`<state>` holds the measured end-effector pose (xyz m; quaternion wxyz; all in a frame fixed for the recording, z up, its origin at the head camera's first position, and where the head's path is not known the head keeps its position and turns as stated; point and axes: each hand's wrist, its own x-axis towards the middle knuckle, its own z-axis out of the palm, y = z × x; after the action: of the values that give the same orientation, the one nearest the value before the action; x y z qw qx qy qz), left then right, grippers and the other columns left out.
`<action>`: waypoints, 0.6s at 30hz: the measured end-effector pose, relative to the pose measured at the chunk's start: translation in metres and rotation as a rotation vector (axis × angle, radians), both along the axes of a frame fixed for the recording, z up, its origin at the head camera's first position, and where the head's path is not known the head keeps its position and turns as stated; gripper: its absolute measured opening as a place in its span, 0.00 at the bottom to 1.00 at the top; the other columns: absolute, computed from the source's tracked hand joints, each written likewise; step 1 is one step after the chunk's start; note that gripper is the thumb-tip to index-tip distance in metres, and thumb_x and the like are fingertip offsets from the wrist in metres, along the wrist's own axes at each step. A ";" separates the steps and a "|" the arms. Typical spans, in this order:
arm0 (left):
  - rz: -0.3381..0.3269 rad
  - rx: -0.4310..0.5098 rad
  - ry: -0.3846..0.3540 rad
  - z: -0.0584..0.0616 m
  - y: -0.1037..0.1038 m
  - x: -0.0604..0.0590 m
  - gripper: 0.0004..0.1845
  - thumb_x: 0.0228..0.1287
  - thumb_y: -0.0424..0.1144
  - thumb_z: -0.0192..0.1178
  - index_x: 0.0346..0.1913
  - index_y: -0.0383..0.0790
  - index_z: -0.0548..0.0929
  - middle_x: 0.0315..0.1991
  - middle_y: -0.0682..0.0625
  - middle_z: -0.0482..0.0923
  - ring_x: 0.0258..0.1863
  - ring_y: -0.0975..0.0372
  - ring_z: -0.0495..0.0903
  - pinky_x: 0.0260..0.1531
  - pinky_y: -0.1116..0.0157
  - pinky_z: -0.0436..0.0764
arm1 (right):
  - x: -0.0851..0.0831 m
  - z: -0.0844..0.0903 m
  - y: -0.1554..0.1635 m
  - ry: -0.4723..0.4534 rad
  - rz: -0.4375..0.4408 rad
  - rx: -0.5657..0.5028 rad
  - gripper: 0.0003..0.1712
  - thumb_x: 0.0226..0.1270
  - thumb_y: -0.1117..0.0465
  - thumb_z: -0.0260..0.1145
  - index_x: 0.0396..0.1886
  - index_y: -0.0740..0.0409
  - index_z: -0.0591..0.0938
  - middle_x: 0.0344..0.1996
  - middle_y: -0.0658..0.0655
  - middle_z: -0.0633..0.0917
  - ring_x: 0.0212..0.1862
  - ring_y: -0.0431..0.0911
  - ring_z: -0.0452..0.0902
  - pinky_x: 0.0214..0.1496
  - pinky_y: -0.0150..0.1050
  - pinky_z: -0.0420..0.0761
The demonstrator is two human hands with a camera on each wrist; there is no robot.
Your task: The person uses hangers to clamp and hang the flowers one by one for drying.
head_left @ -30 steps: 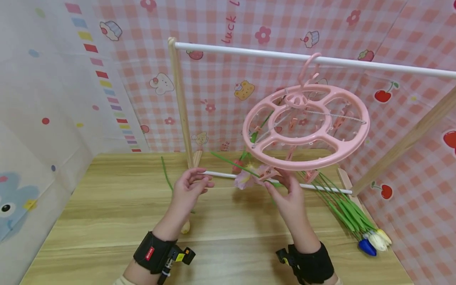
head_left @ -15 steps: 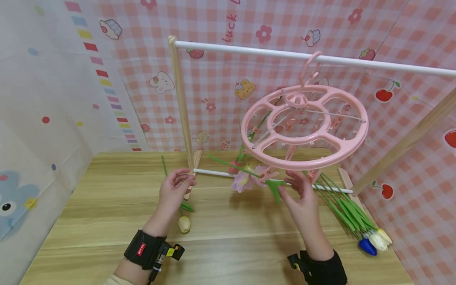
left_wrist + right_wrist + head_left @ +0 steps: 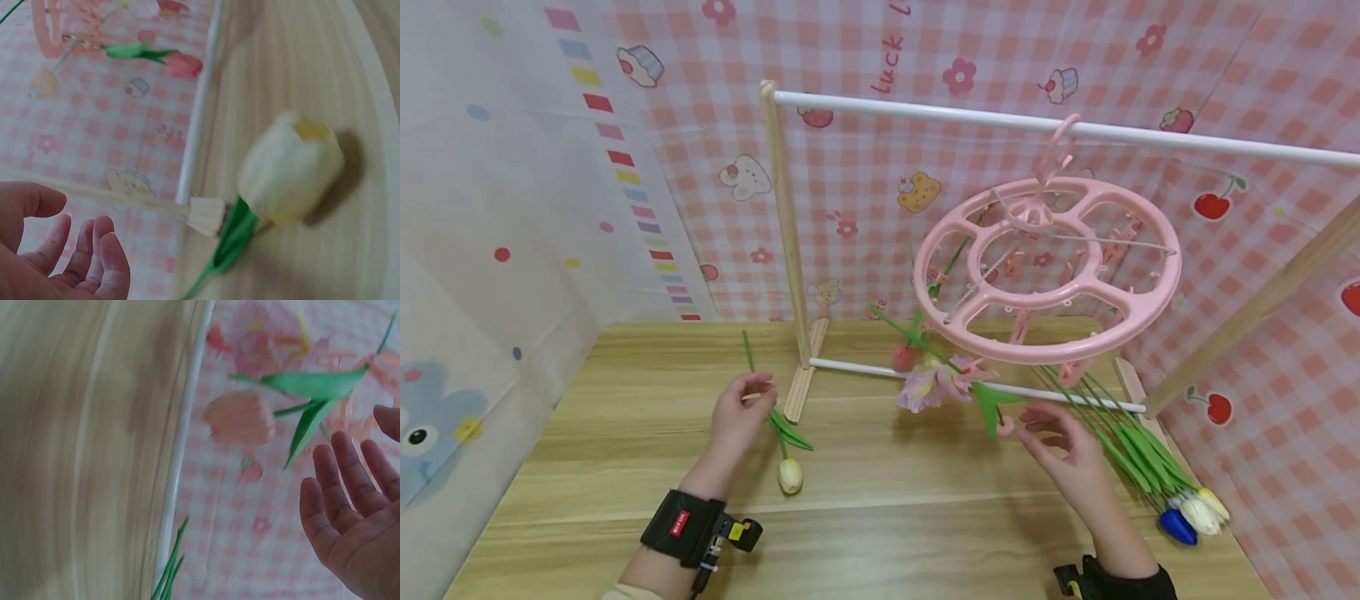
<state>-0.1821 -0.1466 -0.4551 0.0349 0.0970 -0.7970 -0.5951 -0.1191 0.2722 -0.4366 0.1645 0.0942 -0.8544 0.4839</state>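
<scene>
A round pink clip hanger (image 3: 1120,321) hangs from the rack's white top bar. Flowers dangle from its clips: a lilac ruffled bloom (image 3: 928,387), a red-pink tulip (image 3: 184,65) and a peach tulip (image 3: 239,417) with green leaves. My right hand (image 3: 1067,446) is just right of the peach tulip, fingers relaxed and holding nothing. A cream tulip (image 3: 790,477) lies on the table at the left, bloom toward me. Over its stem hovers my left hand (image 3: 739,421), fingers loosely bent, with nothing in them in the left wrist view.
The rack's wooden left post (image 3: 786,217) and foot (image 3: 797,392) stand beside the cream tulip. A low white bar (image 3: 857,367) joins the two sides. Several tulips (image 3: 1138,450), with blue, white and yellow heads, lie at the right. Checked cloth (image 3: 865,167) backs the table.
My right hand has let go of the peach tulip and drawn back to the right and toward me. The left hand has moved left and down, toward the cream tulip. The hanger has swayed slightly.
</scene>
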 end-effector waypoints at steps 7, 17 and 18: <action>0.031 -0.111 -0.032 -0.012 -0.013 -0.004 0.19 0.65 0.33 0.54 0.59 0.34 0.72 0.53 0.37 0.75 0.47 0.54 0.77 0.37 0.77 0.74 | 0.003 0.007 0.038 -0.090 -0.164 0.180 0.16 0.65 0.61 0.64 0.51 0.60 0.77 0.43 0.60 0.84 0.39 0.22 0.72 0.36 0.22 0.76; 0.032 -0.180 -0.112 -0.025 -0.027 -0.013 0.27 0.64 0.35 0.53 0.65 0.33 0.65 0.56 0.34 0.69 0.54 0.46 0.73 0.49 0.59 0.76 | -0.010 0.028 0.083 -0.064 -0.399 0.136 0.15 0.63 0.64 0.64 0.49 0.65 0.79 0.29 0.22 0.73 0.32 0.17 0.69 0.32 0.13 0.71; 0.030 -0.180 -0.125 -0.026 -0.027 -0.014 0.28 0.64 0.36 0.53 0.66 0.33 0.63 0.57 0.34 0.69 0.55 0.45 0.73 0.49 0.57 0.76 | -0.012 0.031 0.086 -0.065 -0.417 0.127 0.16 0.63 0.64 0.64 0.50 0.66 0.78 0.29 0.22 0.73 0.32 0.17 0.69 0.32 0.13 0.71</action>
<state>-0.1956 -0.1741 -0.4811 0.0025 0.1421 -0.8464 -0.5132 -0.1315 0.3585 -0.4054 0.2270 -0.0903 -0.8889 0.3875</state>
